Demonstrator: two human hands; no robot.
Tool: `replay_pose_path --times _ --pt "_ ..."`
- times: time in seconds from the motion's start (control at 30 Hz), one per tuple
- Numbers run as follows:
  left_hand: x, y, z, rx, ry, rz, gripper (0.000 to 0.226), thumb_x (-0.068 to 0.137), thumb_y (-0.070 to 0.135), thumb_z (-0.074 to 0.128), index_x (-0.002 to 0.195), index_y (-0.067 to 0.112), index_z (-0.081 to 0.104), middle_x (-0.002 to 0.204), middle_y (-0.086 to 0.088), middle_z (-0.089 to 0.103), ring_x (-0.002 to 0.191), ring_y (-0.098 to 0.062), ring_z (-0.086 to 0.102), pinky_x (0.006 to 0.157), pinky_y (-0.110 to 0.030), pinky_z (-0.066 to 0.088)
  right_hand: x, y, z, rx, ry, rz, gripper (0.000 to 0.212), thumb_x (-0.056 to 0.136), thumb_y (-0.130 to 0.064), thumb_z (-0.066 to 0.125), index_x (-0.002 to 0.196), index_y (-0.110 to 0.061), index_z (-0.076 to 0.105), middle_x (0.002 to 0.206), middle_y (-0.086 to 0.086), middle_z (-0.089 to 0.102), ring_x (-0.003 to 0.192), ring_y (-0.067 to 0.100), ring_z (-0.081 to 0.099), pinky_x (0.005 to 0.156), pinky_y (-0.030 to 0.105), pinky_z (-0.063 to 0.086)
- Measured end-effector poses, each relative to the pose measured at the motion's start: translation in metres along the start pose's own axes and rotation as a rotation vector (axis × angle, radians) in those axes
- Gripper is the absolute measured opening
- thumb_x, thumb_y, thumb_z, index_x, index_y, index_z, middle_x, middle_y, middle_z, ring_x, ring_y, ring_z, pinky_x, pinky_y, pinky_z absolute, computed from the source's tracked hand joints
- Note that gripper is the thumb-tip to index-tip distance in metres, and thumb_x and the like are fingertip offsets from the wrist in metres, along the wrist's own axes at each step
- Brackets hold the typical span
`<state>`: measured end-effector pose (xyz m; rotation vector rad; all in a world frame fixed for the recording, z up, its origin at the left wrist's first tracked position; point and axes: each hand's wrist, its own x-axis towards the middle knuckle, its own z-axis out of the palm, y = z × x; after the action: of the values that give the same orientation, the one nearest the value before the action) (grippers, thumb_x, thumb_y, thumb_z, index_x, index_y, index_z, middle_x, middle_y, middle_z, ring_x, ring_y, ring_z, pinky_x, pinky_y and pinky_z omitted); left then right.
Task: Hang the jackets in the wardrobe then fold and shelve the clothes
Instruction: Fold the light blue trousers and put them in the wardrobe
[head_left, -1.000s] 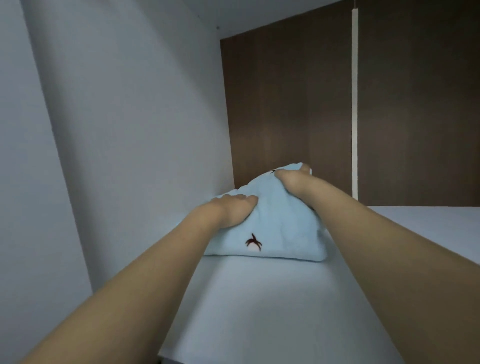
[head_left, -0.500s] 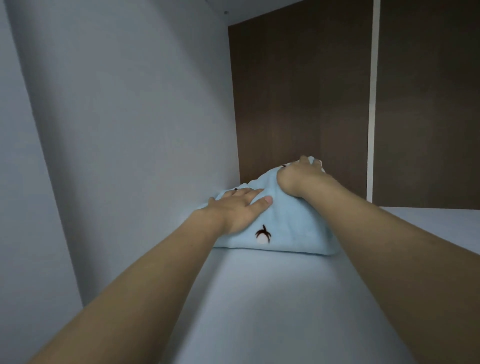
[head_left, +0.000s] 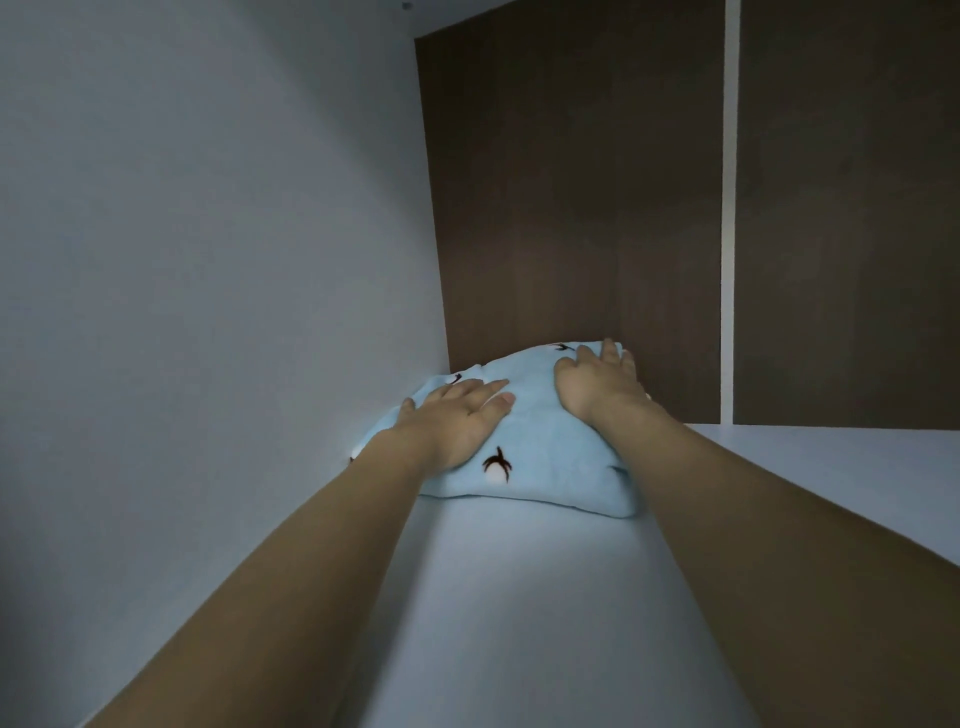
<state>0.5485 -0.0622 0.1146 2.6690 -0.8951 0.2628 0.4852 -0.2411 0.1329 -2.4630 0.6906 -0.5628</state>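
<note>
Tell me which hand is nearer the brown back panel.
Right. The right hand presses the folded blue garment at its far end, beside the back panel; the left hand rests nearer the camera, by the side wall.

Both bare arms reach forward, nearly straight. The left hand (head_left: 457, 415) lies flat, palm down, fingers extended. The right hand (head_left: 597, 384) lies flat too, slightly farther forward.

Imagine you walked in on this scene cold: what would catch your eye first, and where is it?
First, the folded pale blue garment, with small dark-and-white motifs, lying on the white shelf in the back left corner. Next, the two bare hands flat on it: the left hand on its near left part, the right hand on its far top. Behind stands a dark brown back panel.
</note>
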Motion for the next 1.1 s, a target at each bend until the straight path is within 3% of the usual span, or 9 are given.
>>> replay_pose_path --times 0.3,0.6,0.73,0.93,1.1 --pt "0.008 0.001 0.003 0.009 0.012 -0.005 0.064 0.09 0.073 0.009 0.148 0.052 0.023 0.161 0.018 0.021 0.149 -0.015 0.015 0.118 -0.059 0.004 0.014 0.014 0.006 -0.007 0.018 -0.098 0.056 0.102 -0.032 0.016 0.155 -0.016 0.02 0.165 0.008 0.002 0.151 0.03 -0.005 0.122 0.049 0.005" --pt "0.007 -0.003 0.009 0.046 0.074 0.038 0.06 0.094 0.068 0.007 0.149 0.051 0.02 0.161 0.014 0.021 0.149 -0.016 0.015 0.119 -0.057 0.003 0.023 0.015 0.006 -0.034 0.047 -0.119 0.058 0.101 -0.037 0.018 0.156 -0.019 0.019 0.165 0.012 -0.001 0.151 0.029 -0.004 0.122 0.047 0.004" --pt "0.002 0.004 0.007 0.124 0.076 0.031 0.062 0.096 0.066 0.006 0.153 0.044 0.017 0.162 0.01 0.02 0.149 -0.02 0.016 0.119 -0.059 0.001 0.01 0.01 -0.004 -0.092 0.015 -0.156 0.056 0.1 -0.035 0.019 0.153 -0.017 0.028 0.164 0.012 0.006 0.151 0.033 0.0 0.121 0.05 0.01" --pt "-0.046 0.008 -0.014 0.274 0.386 0.033 0.066 0.097 0.063 0.019 0.149 0.025 0.028 0.154 -0.003 0.035 0.142 -0.028 0.029 0.117 -0.057 0.01 -0.051 -0.001 -0.031 -0.059 0.098 -0.184 0.067 0.101 -0.049 0.028 0.155 -0.01 0.018 0.162 0.011 0.015 0.148 0.031 0.017 0.119 0.045 0.02" --pt "-0.093 0.011 -0.047 0.386 0.526 0.173 0.066 0.097 0.057 0.032 0.15 0.019 0.025 0.153 -0.004 0.033 0.143 -0.026 0.026 0.119 -0.054 0.012 -0.122 -0.001 -0.071 -0.16 0.175 -0.22 0.068 0.1 -0.044 0.041 0.154 -0.009 0.02 0.159 0.013 0.022 0.144 0.033 0.026 0.117 0.043 0.026"
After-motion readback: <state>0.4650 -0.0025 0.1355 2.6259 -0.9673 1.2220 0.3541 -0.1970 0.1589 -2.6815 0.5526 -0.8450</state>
